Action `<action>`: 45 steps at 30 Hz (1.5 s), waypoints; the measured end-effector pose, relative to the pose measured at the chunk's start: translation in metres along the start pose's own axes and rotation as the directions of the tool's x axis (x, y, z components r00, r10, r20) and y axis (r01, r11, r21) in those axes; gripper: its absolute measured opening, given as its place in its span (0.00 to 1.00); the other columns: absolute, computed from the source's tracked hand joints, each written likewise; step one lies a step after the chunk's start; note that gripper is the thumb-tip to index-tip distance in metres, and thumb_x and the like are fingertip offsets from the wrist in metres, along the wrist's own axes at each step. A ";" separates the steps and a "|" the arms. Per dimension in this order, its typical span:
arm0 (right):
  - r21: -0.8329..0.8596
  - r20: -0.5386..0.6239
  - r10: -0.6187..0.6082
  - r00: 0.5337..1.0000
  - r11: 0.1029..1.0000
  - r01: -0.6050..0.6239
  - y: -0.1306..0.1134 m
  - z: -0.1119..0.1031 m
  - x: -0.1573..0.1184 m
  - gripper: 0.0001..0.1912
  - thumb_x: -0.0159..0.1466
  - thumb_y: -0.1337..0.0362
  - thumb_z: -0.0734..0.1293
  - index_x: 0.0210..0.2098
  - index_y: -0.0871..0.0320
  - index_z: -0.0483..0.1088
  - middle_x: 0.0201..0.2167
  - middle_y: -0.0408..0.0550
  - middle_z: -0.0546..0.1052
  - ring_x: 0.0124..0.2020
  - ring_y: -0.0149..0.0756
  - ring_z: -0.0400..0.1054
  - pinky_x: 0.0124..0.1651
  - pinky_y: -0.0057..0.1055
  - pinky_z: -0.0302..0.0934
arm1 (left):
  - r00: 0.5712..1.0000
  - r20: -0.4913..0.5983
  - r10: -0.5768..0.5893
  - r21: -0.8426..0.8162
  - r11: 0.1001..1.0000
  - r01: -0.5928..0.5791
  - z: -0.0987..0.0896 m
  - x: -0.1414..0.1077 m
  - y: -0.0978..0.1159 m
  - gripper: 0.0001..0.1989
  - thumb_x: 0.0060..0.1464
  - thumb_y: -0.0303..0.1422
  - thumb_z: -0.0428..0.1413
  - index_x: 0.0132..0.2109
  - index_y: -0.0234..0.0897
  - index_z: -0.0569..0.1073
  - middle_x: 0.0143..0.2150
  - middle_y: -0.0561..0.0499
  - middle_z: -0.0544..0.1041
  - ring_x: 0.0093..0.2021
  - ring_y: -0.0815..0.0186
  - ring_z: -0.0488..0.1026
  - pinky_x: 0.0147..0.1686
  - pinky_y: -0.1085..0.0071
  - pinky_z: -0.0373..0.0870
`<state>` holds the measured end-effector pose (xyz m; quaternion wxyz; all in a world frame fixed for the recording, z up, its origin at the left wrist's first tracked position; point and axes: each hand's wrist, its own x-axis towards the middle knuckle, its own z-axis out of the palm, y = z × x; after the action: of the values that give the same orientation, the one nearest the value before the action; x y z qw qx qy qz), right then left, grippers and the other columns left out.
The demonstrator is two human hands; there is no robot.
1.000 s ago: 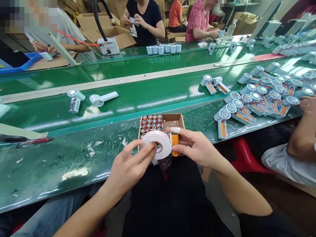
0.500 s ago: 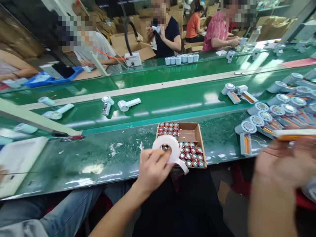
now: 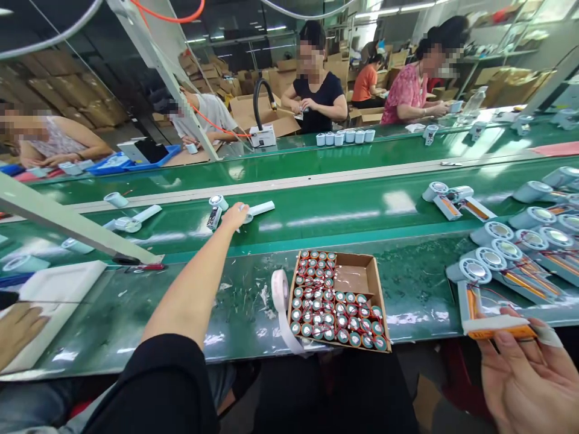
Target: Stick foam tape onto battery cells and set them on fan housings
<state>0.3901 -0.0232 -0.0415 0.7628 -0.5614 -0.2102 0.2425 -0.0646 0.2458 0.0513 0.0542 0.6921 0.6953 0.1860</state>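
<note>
My left hand [image 3: 234, 218] reaches out over the green belt, its fingers closed on the round end of a light-blue plastic housing with a handle [image 3: 262, 208]. Just left of it lies another light-blue housing [image 3: 217, 202] with its inner parts exposed. My right hand [image 3: 520, 367], low on the right, pinches an orange battery [image 3: 500, 331] with a white strip along its top. Thin wires run near the battery to a light-blue housing [image 3: 470, 272]. A roll of white tape [image 3: 279, 289] stands on edge against a cardboard box [image 3: 355, 277] holding several battery cells with red wires.
Rows of light-blue housings [image 3: 536, 238] crowd the right side of the bench. A slanted metal post [image 3: 67, 217] crosses the left, near a white foam board [image 3: 67, 301] with another person's hand [image 3: 20, 331] on it. Several people sit across the belt.
My left hand has let go of the tape roll, now beside the box, and moved forward and left to the housing on the belt. My right hand still holds the battery. The view has shifted.
</note>
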 end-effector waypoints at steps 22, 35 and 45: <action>-0.209 0.914 -0.053 0.403 0.790 0.576 0.072 0.271 0.098 0.16 0.68 0.63 0.66 0.55 0.56 0.67 0.47 0.50 0.82 0.47 0.38 0.79 0.53 0.35 0.73 | 0.729 0.504 0.463 0.004 0.843 -0.537 0.106 0.070 0.103 0.11 0.61 0.39 0.58 0.46 0.44 0.83 0.47 0.51 0.83 0.46 0.61 0.78 0.47 0.68 0.71; -0.096 0.982 0.186 0.036 0.322 0.942 0.092 0.290 0.114 0.15 0.74 0.61 0.62 0.56 0.53 0.75 0.44 0.52 0.83 0.41 0.45 0.77 0.44 0.32 0.63 | 0.860 0.405 0.311 -0.075 0.949 -0.307 0.124 0.048 0.134 0.18 0.68 0.43 0.55 0.57 0.36 0.74 0.53 0.44 0.77 0.51 0.59 0.77 0.53 0.55 0.76; 0.093 0.995 -0.011 -0.097 0.409 0.908 0.165 0.274 0.141 0.19 0.68 0.51 0.62 0.46 0.54 0.80 0.39 0.53 0.82 0.39 0.49 0.76 0.47 0.47 0.69 | 0.876 0.408 0.259 -0.027 0.962 -0.272 0.117 0.019 0.150 0.12 0.71 0.37 0.53 0.54 0.40 0.77 0.53 0.46 0.79 0.52 0.60 0.78 0.53 0.59 0.77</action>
<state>0.3176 0.3101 -0.1157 0.1969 -0.3583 -0.9072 0.0996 0.1151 0.2815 -0.0037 0.1610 0.8051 0.5699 0.0324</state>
